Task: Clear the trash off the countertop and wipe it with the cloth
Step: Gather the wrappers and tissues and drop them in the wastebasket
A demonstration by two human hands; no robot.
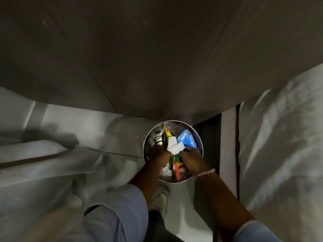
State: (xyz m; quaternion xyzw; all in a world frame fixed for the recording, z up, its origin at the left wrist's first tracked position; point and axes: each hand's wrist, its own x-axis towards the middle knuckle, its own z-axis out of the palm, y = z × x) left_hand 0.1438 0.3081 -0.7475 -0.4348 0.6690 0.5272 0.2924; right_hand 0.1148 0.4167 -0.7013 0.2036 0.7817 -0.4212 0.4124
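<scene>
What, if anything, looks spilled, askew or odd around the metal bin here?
Nothing stands out. Both hands, left hand and right hand, press wrappers and white paper down into the metal bin. The trash is inside its rim and nothing shows spilled on the floor, though the picture is dim and blurred.

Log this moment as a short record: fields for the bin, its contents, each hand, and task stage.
bin: round metal bin with a perforated wall, standing on the floor, seen from above
contents: blue wrapper, yellow wrapper, white crumpled paper, red and green wrapper
left hand: left hand over the bin mouth, closed on the white crumpled paper
right hand: right hand over the bin mouth, fingers at the blue wrapper; bracelet on the wrist
task stage: trash going into the bin; countertop and cloth not in view
</scene>
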